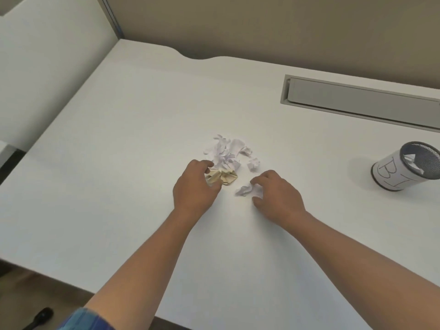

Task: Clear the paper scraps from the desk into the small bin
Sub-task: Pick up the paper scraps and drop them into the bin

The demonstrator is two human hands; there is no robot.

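Left hand (194, 186) pinching tan crumpled paper (222, 176); right hand (277, 195) closing on white scrap (247, 190). Mesh bin (404, 170) far right on white desk (119, 163).

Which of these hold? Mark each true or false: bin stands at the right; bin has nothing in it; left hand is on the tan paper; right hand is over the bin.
1. The bin stands at the right of the desk. True.
2. The bin has nothing in it. False: white paper shows inside.
3. The left hand is on the tan paper. True.
4. The right hand is over the bin. False: it is at a white scrap mid-desk.
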